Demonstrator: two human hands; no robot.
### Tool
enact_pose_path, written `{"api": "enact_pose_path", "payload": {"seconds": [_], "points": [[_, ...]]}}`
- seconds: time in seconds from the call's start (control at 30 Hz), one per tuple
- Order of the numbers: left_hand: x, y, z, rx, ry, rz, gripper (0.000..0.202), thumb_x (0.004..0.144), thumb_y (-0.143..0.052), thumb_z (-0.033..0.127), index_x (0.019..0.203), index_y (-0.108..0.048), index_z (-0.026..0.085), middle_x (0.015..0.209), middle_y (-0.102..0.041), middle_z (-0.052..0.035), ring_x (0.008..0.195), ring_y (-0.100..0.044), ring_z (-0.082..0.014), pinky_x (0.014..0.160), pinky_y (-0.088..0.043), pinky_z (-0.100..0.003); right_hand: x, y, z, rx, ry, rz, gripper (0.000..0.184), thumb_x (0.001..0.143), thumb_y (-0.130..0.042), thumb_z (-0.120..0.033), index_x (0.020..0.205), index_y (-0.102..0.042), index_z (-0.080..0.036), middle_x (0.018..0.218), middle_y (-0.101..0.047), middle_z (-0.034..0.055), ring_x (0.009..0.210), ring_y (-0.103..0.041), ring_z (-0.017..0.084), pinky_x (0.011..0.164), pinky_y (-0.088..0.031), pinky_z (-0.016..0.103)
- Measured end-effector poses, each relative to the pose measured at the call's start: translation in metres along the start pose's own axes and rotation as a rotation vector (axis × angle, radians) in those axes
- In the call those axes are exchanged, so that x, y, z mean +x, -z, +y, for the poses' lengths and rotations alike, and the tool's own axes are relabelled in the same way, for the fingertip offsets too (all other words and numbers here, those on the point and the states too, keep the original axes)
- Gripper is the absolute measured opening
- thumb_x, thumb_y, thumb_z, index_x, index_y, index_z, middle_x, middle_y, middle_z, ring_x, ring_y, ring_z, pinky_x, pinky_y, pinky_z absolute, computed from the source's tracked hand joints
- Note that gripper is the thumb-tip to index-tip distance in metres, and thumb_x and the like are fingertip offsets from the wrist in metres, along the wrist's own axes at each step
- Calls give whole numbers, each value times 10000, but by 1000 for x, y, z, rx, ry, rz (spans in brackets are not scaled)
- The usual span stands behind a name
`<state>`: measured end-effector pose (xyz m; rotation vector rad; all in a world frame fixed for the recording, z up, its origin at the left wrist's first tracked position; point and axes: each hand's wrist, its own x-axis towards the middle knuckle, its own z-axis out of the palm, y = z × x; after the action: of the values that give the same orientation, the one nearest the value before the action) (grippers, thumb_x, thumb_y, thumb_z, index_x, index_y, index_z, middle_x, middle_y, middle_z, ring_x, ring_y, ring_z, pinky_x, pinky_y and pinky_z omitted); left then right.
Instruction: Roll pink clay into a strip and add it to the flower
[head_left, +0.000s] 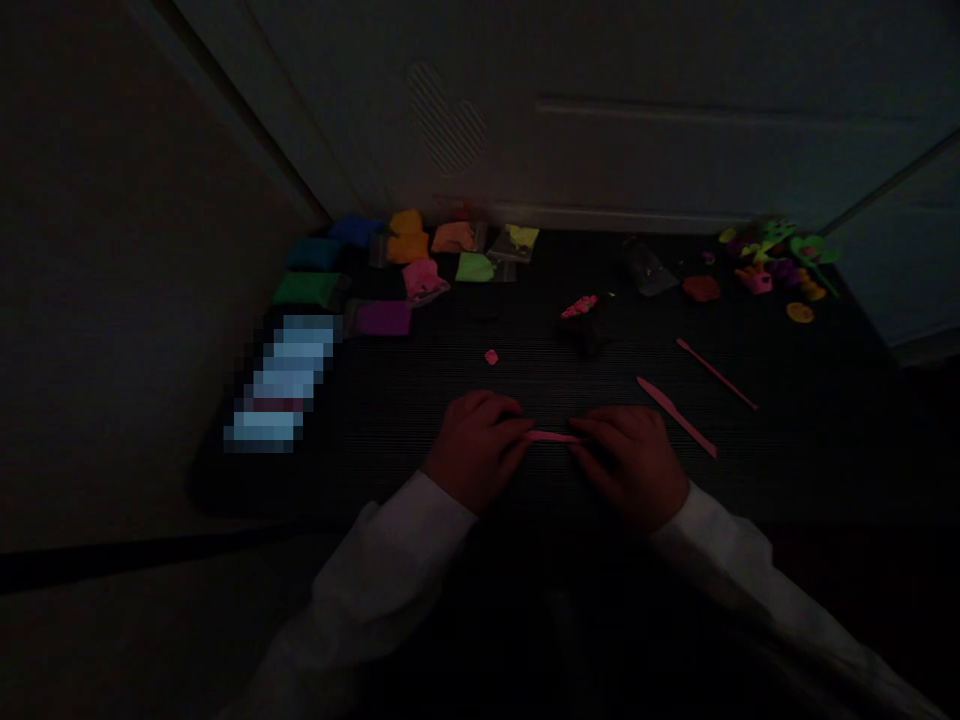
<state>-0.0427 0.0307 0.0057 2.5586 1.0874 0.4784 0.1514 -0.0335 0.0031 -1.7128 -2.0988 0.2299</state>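
The scene is very dark. My left hand [478, 445] and my right hand [628, 458] rest on a dark table [787, 450], fingers curled inward toward each other. Between them stretches a thin pink strip of clay [553, 436], pinched at each end by one hand. A small pink clay lump [491, 357] lies just beyond my left hand. Two pink modelling tools lie to the right: a flat knife [676, 416] close to my right hand and a thin stick [716, 374] further out.
Several coloured clay packets [409, 262] sit at the back left. A pink-topped dark piece [580, 308], a red clay disc [701, 288] and small colourful clay figures [776, 258] stand at the back right. A blurred-out object [285, 385] lies at the left edge.
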Motion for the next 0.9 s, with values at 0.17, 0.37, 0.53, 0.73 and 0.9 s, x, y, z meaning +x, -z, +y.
{"api": "enact_pose_path", "payload": {"seconds": [0.17,0.37,0.53,0.73,0.9], "points": [[0,-2,1,-30,-8,-28,179,781,-460,290,855,-613,235,946,-588,-9,932,-445,-179,811,-338,-359,0,-1,1,5,2,-7,181,777,-487,-312,884,-604,-224,931,-585,25,883,-481,180,786,-293,354],[3,-1,1,-90,-2,-98,162,781,-457,251,868,-590,217,908,-608,0,914,-466,-169,815,-333,-354,0,-1,1,36,5,1,146,778,-490,-288,843,-608,-231,905,-590,16,873,-486,167,794,-288,344],[4,0,2,-117,0,-128,208,775,-460,233,954,-564,215,896,-605,-8,890,-478,-168,796,-346,-352,1,0,1,43,14,-15,137,777,-488,-274,832,-602,-222,889,-591,17,856,-491,164,786,-288,342],[5,-3,2,-62,14,-47,237,747,-502,271,962,-584,218,953,-575,-35,938,-448,-191,813,-342,-368,1,-1,-2,45,6,11,163,771,-497,-285,886,-586,-212,896,-589,19,866,-486,164,784,-296,340],[6,-2,2,-74,-1,-65,163,771,-470,278,823,-615,225,894,-590,-14,908,-459,-174,808,-339,-361,1,-1,-4,17,-1,-9,230,780,-483,-323,960,-577,-215,917,-580,29,877,-476,173,783,-294,351]]}}
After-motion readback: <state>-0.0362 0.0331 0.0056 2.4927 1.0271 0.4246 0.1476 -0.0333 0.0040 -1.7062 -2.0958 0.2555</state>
